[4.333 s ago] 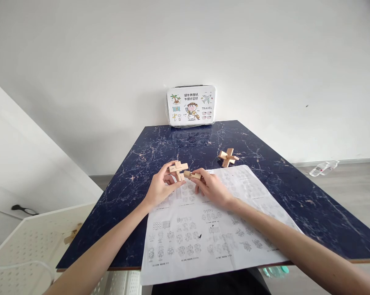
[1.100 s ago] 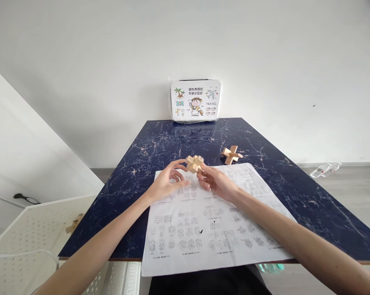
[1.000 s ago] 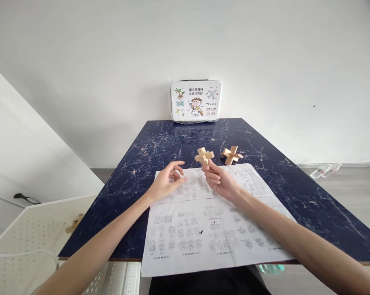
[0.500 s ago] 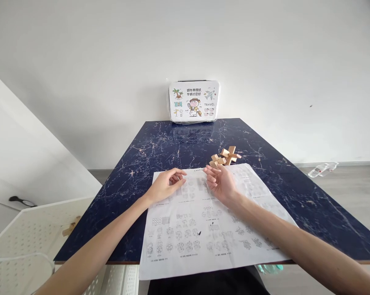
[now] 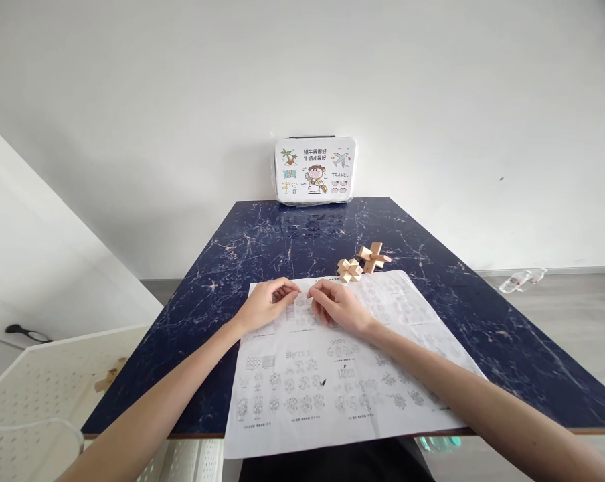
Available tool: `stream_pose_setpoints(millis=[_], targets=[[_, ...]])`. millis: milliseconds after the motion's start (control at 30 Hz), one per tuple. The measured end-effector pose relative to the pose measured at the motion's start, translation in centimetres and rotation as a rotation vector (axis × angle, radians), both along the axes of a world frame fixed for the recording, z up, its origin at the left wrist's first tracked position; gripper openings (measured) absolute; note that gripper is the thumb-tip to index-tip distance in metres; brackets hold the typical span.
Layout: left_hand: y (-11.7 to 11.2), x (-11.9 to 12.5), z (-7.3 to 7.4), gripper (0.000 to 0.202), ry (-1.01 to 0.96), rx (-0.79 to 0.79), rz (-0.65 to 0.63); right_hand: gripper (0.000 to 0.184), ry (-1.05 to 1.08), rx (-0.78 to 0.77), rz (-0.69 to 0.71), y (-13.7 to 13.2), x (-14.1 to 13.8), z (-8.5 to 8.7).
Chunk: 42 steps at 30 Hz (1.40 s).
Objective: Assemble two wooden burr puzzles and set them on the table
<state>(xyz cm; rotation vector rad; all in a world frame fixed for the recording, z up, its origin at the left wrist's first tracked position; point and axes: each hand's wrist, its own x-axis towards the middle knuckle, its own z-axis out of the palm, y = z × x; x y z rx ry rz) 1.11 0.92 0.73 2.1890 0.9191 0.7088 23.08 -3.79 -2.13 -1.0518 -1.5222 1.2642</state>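
Observation:
Both my hands rest on a white instruction sheet [image 5: 332,375] printed with puzzle diagrams, on a dark blue marbled table [image 5: 262,248]. My left hand [image 5: 266,304] lies with its fingers curled loosely and holds nothing. My right hand [image 5: 336,306] lies beside it, fingers bent down onto the paper, also with nothing in it. Two assembled wooden burr puzzles stand past the sheet's far edge: a compact one [image 5: 350,269] just beyond my right hand, and a cross-shaped one [image 5: 373,257] right behind it.
A white illustrated case [image 5: 315,170] leans against the wall at the table's far end. A white perforated cart [image 5: 41,388] holding a wooden piece [image 5: 106,378] stands at my left. A clear plastic bottle [image 5: 521,280] lies on the floor at the right.
My right hand carried the finished wooden puzzle rightward, set it down beside the cross-shaped one and let go. It then came back to the sheet beside my left hand.

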Motion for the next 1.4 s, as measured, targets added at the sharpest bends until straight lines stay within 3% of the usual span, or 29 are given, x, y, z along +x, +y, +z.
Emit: stream_pose_setpoints(millis=[467,800,1100,1400], targets=[[-0.2,-0.2,-0.2,0.026,0.055,0.103,0.022,0.03,0.002,0.02,0.031,0.4,0.0,-0.1],[-0.5,-0.8,-0.4,0.022,0.322,0.268,-0.02,0.035,-0.005,0.032,0.039,0.2,-0.2,0.2],[-0.1,-1.0,-1.2,0.037,0.323,0.404,-0.056,0.032,-0.008,0.022,0.035,0.1,-0.2,0.4],[0.2,-0.9,-1.6,0.037,0.337,0.457,-0.086,0.029,-0.028,0.03,0.039,-0.1,-0.2,0.3]])
